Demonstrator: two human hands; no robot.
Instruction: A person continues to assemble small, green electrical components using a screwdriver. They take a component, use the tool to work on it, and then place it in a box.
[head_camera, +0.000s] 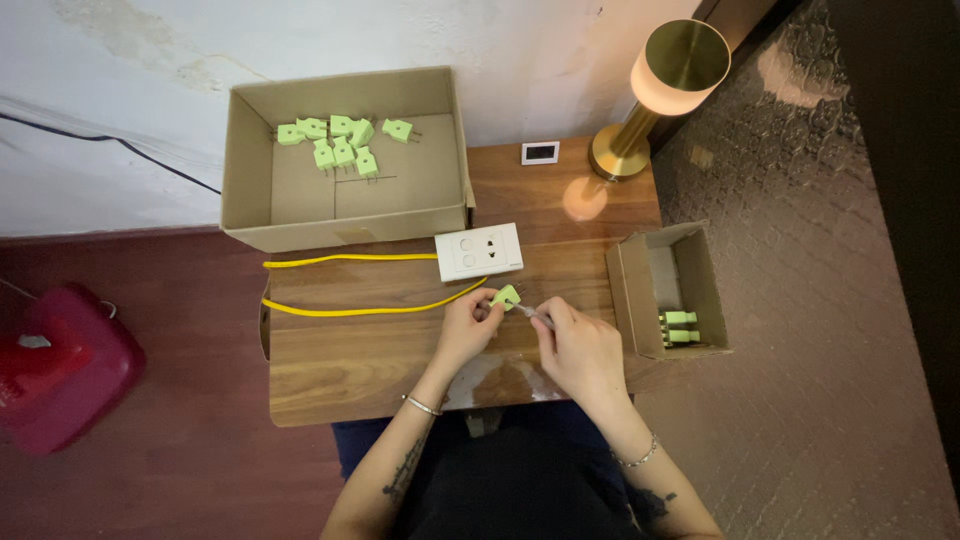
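Head view: both hands pinch one green plug (506, 296) (right (580, 348) perhaps gripping a tool); left (467, 325) closed

A large open brown carton (345, 160) sat far left on the bench (350, 360); a smaller one (670, 290) lay right; a small white-framed dark screen (540, 153) stood far.

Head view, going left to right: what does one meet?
Red container → large cardboard box of green plugs → white socket block → small cardboard box holding two green plugs.
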